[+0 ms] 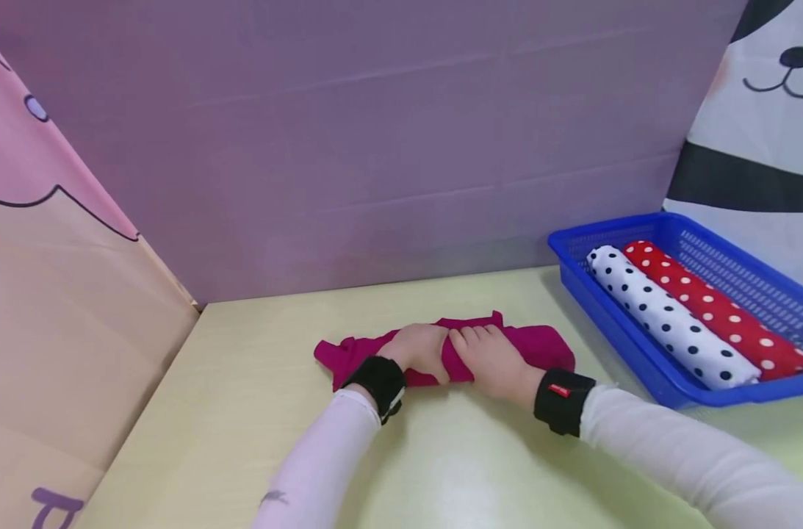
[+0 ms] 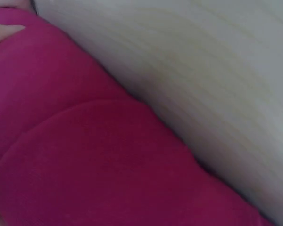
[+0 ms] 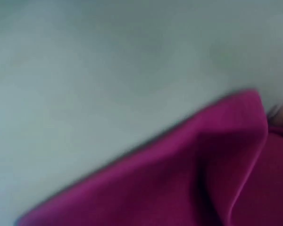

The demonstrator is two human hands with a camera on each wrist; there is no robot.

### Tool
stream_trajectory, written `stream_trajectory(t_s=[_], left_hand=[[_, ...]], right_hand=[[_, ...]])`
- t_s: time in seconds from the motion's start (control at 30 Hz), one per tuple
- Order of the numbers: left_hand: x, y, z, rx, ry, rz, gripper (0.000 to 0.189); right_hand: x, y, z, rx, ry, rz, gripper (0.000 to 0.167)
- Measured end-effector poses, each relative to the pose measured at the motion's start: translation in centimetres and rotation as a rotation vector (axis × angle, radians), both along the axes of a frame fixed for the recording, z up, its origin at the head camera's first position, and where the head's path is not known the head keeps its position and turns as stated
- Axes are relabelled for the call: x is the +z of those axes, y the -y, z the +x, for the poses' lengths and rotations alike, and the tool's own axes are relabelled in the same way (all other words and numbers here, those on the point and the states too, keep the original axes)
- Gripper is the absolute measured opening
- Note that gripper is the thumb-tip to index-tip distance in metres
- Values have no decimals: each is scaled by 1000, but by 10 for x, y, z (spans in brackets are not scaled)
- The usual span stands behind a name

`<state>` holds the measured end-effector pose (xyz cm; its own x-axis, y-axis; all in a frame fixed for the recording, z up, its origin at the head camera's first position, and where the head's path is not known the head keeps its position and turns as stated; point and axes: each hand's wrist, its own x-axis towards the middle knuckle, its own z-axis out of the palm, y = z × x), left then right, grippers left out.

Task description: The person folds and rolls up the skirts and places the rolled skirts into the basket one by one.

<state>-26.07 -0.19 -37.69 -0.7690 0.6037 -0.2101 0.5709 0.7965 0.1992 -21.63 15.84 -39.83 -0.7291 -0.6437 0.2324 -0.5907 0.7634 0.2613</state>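
Note:
A magenta cloth (image 1: 540,347), bunched into a long roll, lies crosswise on the table. My left hand (image 1: 422,350) grips the middle of it, the thumb on the near side. Right beside it, my right hand (image 1: 494,360) holds the cloth with its fingers bent over the top. Folds and a loose corner stick out at the left end and along the back; the right end is rounded. The left wrist view is filled by the smooth cloth (image 2: 85,155), with a fingertip at its upper left. In the right wrist view, a raised fold of cloth (image 3: 231,141) shows.
To the right stands a blue plastic basket (image 1: 619,345) with a white roll with black dots (image 1: 672,319) and a red roll with white dots (image 1: 718,305) side by side in it. The pale table (image 1: 242,426) meets a purple backdrop (image 1: 375,147) behind and printed cloth panels at both sides.

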Motion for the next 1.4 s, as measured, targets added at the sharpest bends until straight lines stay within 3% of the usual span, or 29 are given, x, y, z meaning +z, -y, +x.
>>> stream_trajectory(t_s=[0.1,0.3,0.43,0.63,0.77,0.87,0.93,1.03,1.23,1.33,1.4], left_hand=[[-1,2,3,4,-45,-4,43],[-7,7,20,-32,-296,-75,72],[-10,8,26,-43,-393,-157,81],[-15,13,29,-69,-483,-192,82],[-17,14,29,-84,-533,-172,78],[-18,14,28,-89,-534,-151,75],[-19,14,27,-90,-515,-134,74],[-18,14,25,-85,-482,-109,75],[-17,13,22,-69,-470,-93,71],[-18,14,24,-71,-489,-82,66],[-20,16,25,-78,-493,-76,66]], right_hand=[[2,0,-7,36,53,-47,74],[7,-1,-19,70,149,-87,66],[13,0,-25,52,241,-75,62],[25,3,-35,19,457,-57,59],[32,1,-45,5,677,-123,51],[35,-1,-50,-31,836,-178,44],[35,0,-49,-62,881,-195,44],[32,3,-42,-58,778,-168,52],[15,11,-14,-68,301,-44,68],[9,14,-7,-82,186,-23,67],[7,14,-5,-77,167,-23,65]])
